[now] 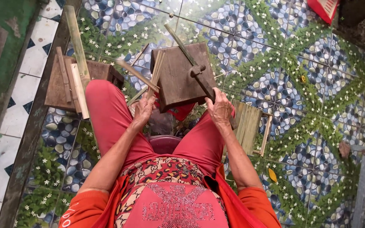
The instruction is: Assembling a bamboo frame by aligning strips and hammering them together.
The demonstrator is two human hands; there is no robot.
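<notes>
Looking down from the head cam, I've got the left hand (143, 110) with its fingers closed around a thin bamboo strip (137, 75) that angles up and to the left, just beside the wooden block (178, 76) sitting between the knees. The right hand (220, 110) is clenched on the handle of a long cleaver-type knife (191, 63), whose blade lies diagonally across the top of the block.

My read on the strip – it looks light and stiff along its length but springy, and I'd guess the split edges are sharp and splintery, so gripping it low near the end, like the left hand does, seems sensible. The knife looks a lot heavier and blade-forward – the handle end is the only sane place to hold it.

Other stuff around: a second wooden stool (62, 86) off to the left carrying a few more split strips (74, 86), a flat bundle of cut slats (246, 126) to the right of the right knee, and a pink basin (164, 143) tucked between the legs. All of it sits on the tiled floor (309, 84) with its pebble-and-flower pattern.
</notes>
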